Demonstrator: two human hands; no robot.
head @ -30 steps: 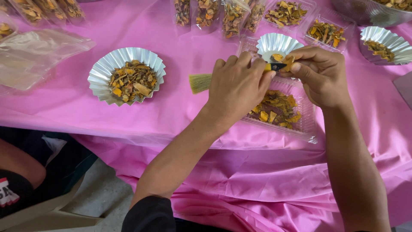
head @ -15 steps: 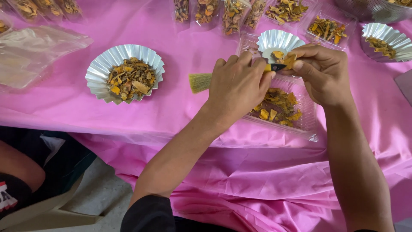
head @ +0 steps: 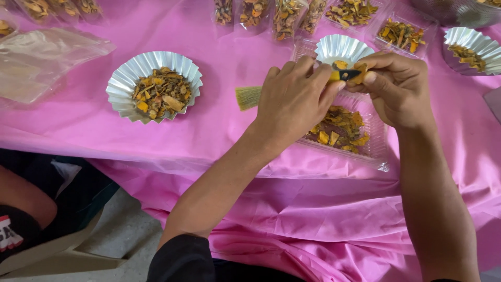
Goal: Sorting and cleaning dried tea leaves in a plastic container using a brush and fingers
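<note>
My left hand (head: pixel 292 99) is closed around a small brush (head: pixel 248 97); its pale green bristles stick out to the left and its black end shows at my fingertips. My right hand (head: pixel 397 90) pinches a small yellow dried piece (head: pixel 360 68) right against that black end. Both hands hover over a clear plastic tray (head: pixel 377 151) holding dried yellow and brown pieces. Just behind the hands stands a fluted foil cup (head: pixel 342 48) with one yellow bit inside.
A foil cup (head: pixel 121 83) filled with dried pieces sits at the left on the pink tablecloth (head: pixel 229 57). Another filled foil cup (head: pixel 472 39) is at far right. Clear packs of dried pieces (head: pixel 284 15) line the back; a plastic bag (head: pixel 42 57) lies at far left.
Almost nothing differs; both hands keep the same hold on the brush and the yellow piece, and the view has shifted only slightly.
</note>
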